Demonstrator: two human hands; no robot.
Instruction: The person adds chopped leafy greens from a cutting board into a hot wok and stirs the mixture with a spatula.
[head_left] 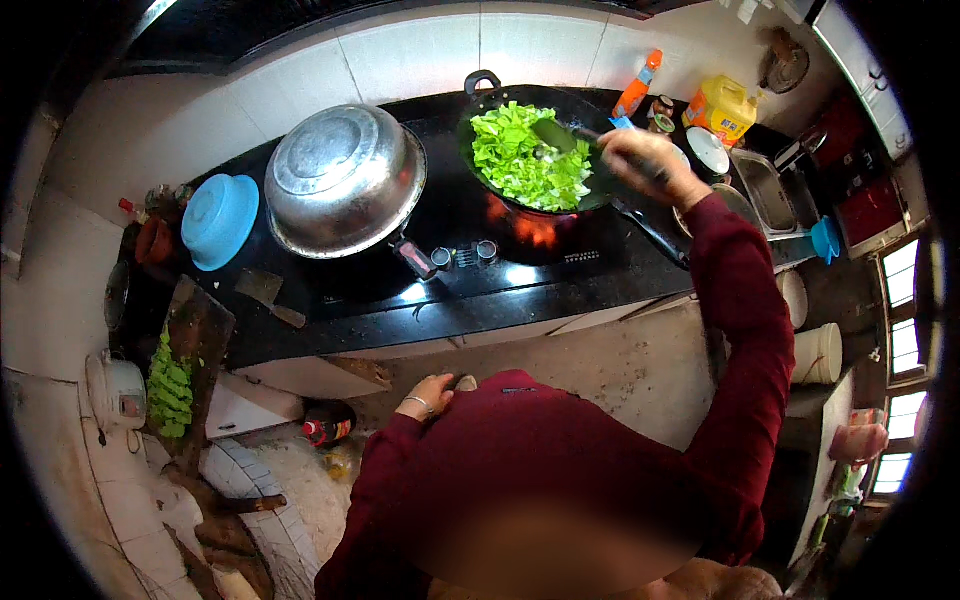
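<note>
My right hand is closed round the handle of a dark spatula. Its blade dips into chopped green leaves that fill much of a black wok. Red light glows under the wok on the hob. The wok's long black handle points toward me on the right. Low by my waist is my left hand, a bracelet on its wrist; its fingers look loosely extended, and I see nothing held in them.
Left of the wok a large metal basin lies upside down over a pan. Farther left are a blue basin, a cleaver and a cutting board with leaves. To the right stand a yellow oil jug, an orange bottle and a sink.
</note>
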